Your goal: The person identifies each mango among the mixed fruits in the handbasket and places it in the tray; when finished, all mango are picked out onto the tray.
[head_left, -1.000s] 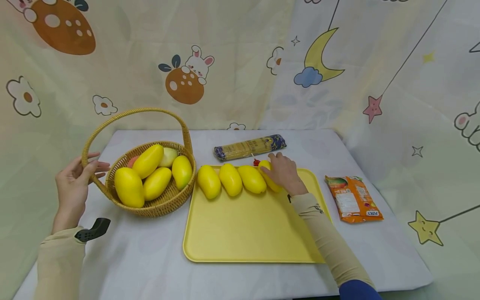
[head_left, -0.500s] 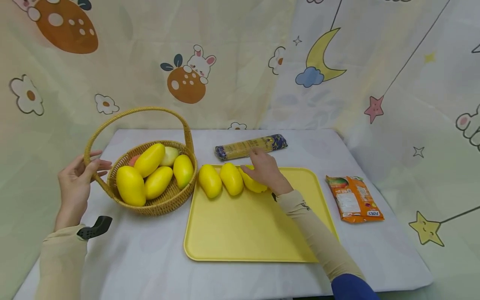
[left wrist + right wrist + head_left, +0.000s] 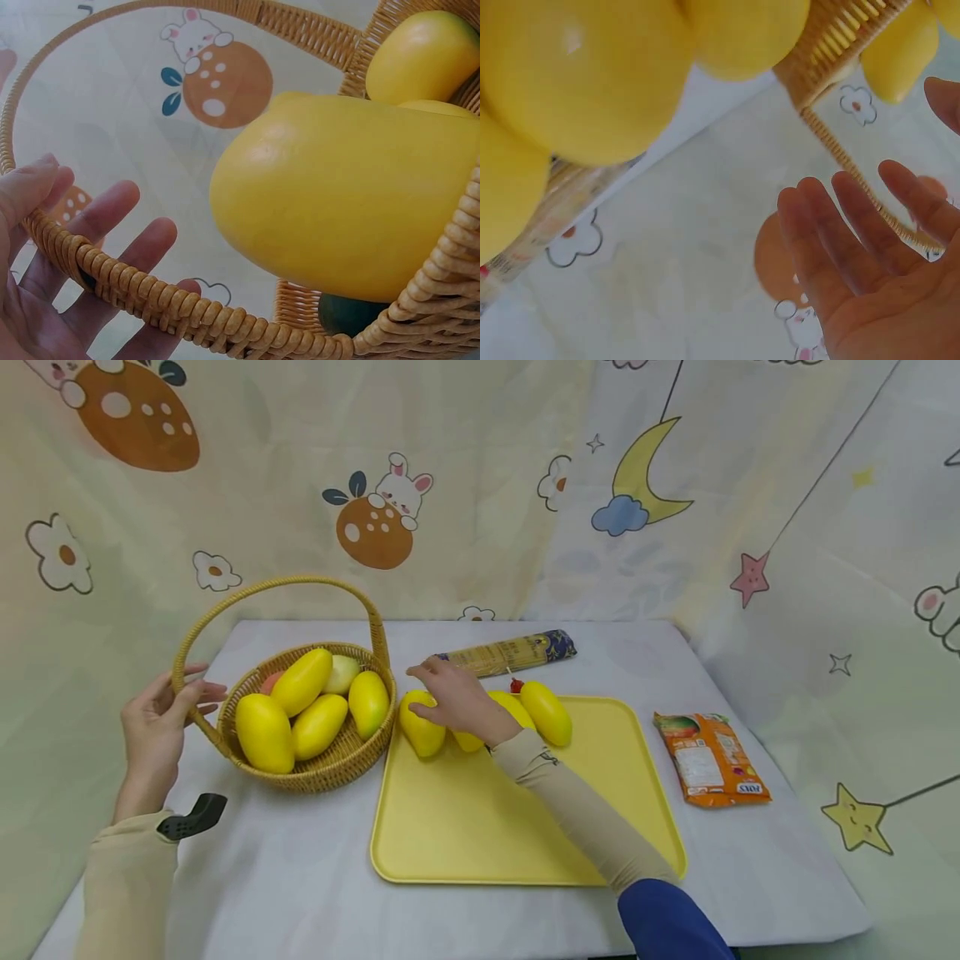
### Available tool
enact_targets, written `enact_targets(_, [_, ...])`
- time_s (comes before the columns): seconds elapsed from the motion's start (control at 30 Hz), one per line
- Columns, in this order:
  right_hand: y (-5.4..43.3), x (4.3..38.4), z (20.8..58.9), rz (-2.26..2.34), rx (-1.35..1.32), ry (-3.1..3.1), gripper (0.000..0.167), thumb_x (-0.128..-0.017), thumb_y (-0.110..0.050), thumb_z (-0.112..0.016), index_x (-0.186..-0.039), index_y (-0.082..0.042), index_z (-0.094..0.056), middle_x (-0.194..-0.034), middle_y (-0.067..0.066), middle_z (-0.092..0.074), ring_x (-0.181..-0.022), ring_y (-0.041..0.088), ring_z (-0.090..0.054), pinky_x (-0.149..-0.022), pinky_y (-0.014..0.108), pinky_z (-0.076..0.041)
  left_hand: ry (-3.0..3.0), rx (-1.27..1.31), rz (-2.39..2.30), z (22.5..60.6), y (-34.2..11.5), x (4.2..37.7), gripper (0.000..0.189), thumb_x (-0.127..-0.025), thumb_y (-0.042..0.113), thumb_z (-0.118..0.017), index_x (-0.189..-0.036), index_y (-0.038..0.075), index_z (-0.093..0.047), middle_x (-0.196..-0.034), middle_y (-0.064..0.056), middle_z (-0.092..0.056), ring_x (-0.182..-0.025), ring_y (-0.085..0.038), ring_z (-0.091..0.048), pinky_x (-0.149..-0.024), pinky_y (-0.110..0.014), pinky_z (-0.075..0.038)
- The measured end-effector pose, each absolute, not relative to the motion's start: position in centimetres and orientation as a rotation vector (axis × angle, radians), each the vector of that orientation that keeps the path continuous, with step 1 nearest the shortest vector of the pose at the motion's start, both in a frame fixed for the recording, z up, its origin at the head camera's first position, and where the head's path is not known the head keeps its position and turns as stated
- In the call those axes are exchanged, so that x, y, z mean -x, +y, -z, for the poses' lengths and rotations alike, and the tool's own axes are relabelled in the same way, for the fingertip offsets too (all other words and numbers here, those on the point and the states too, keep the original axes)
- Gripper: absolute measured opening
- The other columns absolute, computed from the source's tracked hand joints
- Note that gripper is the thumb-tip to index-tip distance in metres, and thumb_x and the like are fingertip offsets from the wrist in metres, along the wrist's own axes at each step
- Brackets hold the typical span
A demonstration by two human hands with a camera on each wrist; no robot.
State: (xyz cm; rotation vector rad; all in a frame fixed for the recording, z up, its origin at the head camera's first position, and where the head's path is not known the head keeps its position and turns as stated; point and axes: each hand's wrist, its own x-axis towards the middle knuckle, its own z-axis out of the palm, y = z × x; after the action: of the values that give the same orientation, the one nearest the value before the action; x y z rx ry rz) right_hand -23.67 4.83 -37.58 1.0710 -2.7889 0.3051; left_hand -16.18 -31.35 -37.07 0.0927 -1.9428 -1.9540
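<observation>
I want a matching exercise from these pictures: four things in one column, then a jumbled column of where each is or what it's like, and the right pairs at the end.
Column one
1. Orange packet
2. Right hand
3. Wicker basket
4. Left hand

Column two
A. Woven, with several yellow fruits inside
B. At the basket's handle, thumb and fingers on either side of it
C. Lying to the right of the yellow tray
D. Over the row of yellow fruits on the tray, fingers extended

Right pairs: 1-C, 2-D, 3-A, 4-B
</observation>
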Motion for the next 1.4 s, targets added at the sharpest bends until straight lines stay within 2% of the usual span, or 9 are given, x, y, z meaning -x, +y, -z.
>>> enact_targets(0.23, [1.3,24.0,37.2,-0.239,-1.195,-2.811,0.055,-0.094,-0.039,-0.060,-0.141,-0.013,-0.047,-0.131,0.008,-0.052,-0.102,0.018,-0.059,-0.076,0.028,-0.052,-1.932,-0.069,1.979,37.2,-30.9,16.6,0.039,-0.091,0.022,-0.065,-0.125,0.004,-0.061,-0.086,0.007,-0.072,-0.079,-0.005,-0.067,-0.073,-0.010,-0.052])
enact_targets(0.57, [-3.5,24.7,36.3,-0.162,-1.322,-2.678,0.055,-0.093,-0.041,-0.060,-0.141,-0.018,-0.047,-0.133,0.006,-0.050,-0.100,0.014,-0.056,-0.077,0.024,-0.050,-1.888,-0.094,2.040,37.2,-31.7,15.5,0.039,-0.090,0.021,-0.066,-0.126,0.005,-0.060,-0.087,0.005,-0.073,-0.078,-0.005,-0.068,-0.073,-0.010,-0.052])
enact_targets(0.63, [-4.0,24.9,36.0,-0.142,-1.325,-2.673,0.056,-0.093,-0.041,-0.060,-0.141,-0.018,-0.045,-0.134,0.005,-0.048,-0.107,0.015,-0.054,-0.081,0.024,-0.050,-1.874,-0.096,2.053,37.2,-31.6,15.5,0.040,-0.090,0.020,-0.066,-0.126,0.004,-0.060,-0.087,0.004,-0.073,-0.079,-0.006,-0.068,-0.073,-0.010,-0.053])
enact_targets(0.7, [-4.4,25.1,35.8,-0.098,-1.325,-2.686,0.058,-0.093,-0.042,-0.059,-0.143,-0.019,-0.043,-0.140,0.006,-0.044,-0.118,0.017,-0.050,-0.090,0.026,-0.049,-1.875,-0.104,2.054,37.1,-31.5,15.6,0.040,-0.090,0.021,-0.066,-0.126,0.005,-0.060,-0.088,0.004,-0.073,-0.079,-0.006,-0.068,-0.073,-0.010,-0.052])
enact_targets(0.87, [-5.6,25.8,35.6,-0.006,-1.342,-2.686,0.061,-0.093,-0.042,-0.059,-0.146,-0.021,-0.038,-0.149,0.009,-0.035,-0.134,0.021,-0.039,-0.108,0.031,-0.038,-1.885,-0.123,2.033,37.1,-31.3,16.0,0.040,-0.090,0.022,-0.066,-0.126,0.005,-0.060,-0.088,0.005,-0.073,-0.079,-0.006,-0.068,-0.073,-0.010,-0.052])
enact_targets(1.13, [-8.0,27.0,35.5,0.049,-1.387,-2.676,0.067,-0.090,-0.043,-0.064,-0.147,-0.022,-0.036,-0.145,0.006,-0.037,-0.130,0.020,-0.042,-0.105,0.031,-0.039,-1.890,-0.126,2.040,37.2,-31.3,15.9,0.040,-0.090,0.021,-0.066,-0.126,0.005,-0.060,-0.087,0.005,-0.073,-0.079,-0.006,-0.068,-0.073,-0.010,-0.052])
enact_targets(1.4, [-9.4,27.4,35.5,0.104,-1.437,-2.674,0.067,-0.089,-0.042,-0.064,-0.147,-0.022,-0.036,-0.149,0.007,-0.034,-0.136,0.021,-0.036,-0.112,0.032,-0.033,-1.875,-0.130,2.035,37.2,-31.3,16.2,0.039,-0.090,0.020,-0.066,-0.125,0.004,-0.061,-0.087,0.004,-0.073,-0.079,-0.007,-0.068,-0.073,-0.010,-0.052])
